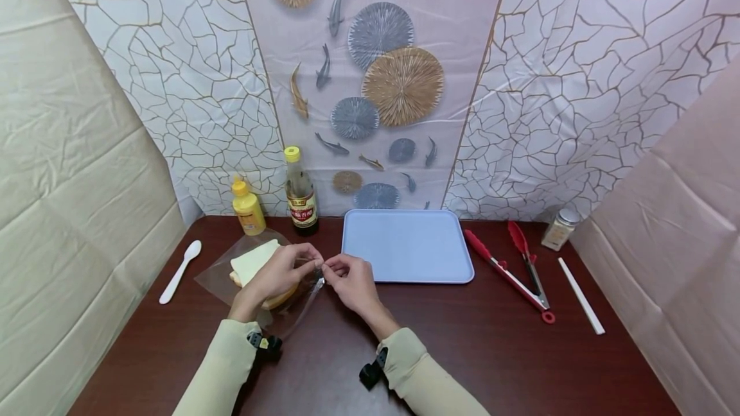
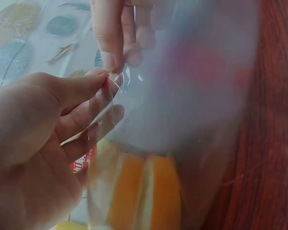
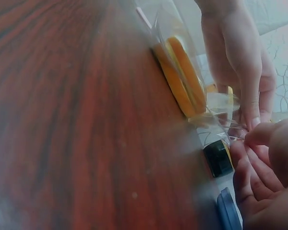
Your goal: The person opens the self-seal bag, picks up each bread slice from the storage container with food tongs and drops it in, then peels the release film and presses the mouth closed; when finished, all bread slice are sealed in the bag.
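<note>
A clear plastic bag [image 1: 216,271] lies on the table's left half with sliced bread [image 1: 254,262] inside. In the left wrist view, the brown crusts of two bread slices [image 2: 164,191] show through the film. My left hand [image 1: 283,273] reaches over the bread and pinches the bag's edge between thumb and index finger. Fingertips close beside it, my right hand [image 1: 354,282] pinches the same edge. Seen from the right wrist, both sets of fingertips meet at the gathered film [image 3: 236,132], beyond the end of the bread. Part of the bread is hidden under my left hand.
Behind the bag stand a yellow squeeze bottle [image 1: 248,208] and a dark sauce bottle [image 1: 302,198]. A white spoon [image 1: 180,273] lies left. Rightward are a blue tray [image 1: 407,246], red-handled tongs [image 1: 514,281], a seasoning jar [image 1: 561,230] and a white stick [image 1: 581,296].
</note>
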A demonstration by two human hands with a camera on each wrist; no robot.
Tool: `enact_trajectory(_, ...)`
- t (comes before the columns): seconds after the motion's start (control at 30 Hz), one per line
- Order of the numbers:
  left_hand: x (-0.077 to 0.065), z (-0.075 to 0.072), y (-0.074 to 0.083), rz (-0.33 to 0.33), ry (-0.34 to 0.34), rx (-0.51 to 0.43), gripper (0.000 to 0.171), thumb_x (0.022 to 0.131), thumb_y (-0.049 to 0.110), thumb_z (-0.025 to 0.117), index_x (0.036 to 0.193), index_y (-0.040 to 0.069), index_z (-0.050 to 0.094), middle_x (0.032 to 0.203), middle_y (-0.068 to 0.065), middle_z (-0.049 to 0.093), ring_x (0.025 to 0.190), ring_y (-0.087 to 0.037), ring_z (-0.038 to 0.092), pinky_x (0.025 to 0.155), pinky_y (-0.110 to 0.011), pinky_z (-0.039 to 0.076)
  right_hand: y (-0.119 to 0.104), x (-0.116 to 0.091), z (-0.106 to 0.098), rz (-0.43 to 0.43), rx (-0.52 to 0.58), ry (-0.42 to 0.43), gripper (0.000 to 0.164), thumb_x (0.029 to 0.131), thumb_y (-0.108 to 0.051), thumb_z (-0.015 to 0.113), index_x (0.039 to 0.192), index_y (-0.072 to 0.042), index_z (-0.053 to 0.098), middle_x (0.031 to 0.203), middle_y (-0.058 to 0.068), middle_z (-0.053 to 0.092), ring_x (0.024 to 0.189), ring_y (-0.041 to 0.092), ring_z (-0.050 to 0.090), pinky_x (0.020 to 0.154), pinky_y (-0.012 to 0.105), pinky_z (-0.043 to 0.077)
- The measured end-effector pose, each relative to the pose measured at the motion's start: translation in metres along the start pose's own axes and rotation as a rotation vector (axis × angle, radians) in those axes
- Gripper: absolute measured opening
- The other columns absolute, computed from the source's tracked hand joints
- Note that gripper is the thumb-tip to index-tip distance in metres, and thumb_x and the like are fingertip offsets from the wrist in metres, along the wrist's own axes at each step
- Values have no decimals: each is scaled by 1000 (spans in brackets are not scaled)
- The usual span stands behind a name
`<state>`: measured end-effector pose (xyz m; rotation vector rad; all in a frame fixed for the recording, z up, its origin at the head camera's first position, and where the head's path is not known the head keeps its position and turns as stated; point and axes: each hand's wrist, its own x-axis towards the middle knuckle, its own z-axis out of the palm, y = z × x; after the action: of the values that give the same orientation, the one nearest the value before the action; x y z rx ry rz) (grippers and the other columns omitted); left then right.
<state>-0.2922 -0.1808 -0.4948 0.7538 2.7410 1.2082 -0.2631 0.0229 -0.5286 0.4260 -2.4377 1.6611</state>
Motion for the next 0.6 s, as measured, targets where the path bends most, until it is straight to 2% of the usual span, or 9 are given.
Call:
enact_trajectory(0.17,-1,0,-5,18,35,34,8,109,19,68,106,16,75,100,3,78,93,-12,75,84,-33,61,1,-1,-1,5,40,8,9,101,-14,77,100,-8,83,87,6,82,74,18,80,67,19,59)
enact_trajectory(0.33,-4,-4,-10,-32,75,-2,8,109,19,68,105,16,74,97,1,77,85,-15,73,72,-27,58,2,0,-4,24,87,6,9,102,-11,75,100,-6,82,86,10,82,76,30,82,61,20,59)
enact_trajectory(0.47,-3,-5,-10,-43,68,-41,9,108,23,69,106,17,76,100,0,78,90,-17,76,73,-28,61,1,0,-5,18,132,-20,10,104,-13,74,104,-5,81,89,14,81,79,37,81,58,20,58)
enact_trajectory(0.6,-1,-5,-8,-40,66,-34,8,108,23,70,107,18,76,102,1,79,93,-15,76,76,-29,61,0,1,-4,-10,169,9,15,104,-17,75,111,-4,78,94,17,80,78,39,80,57,22,59)
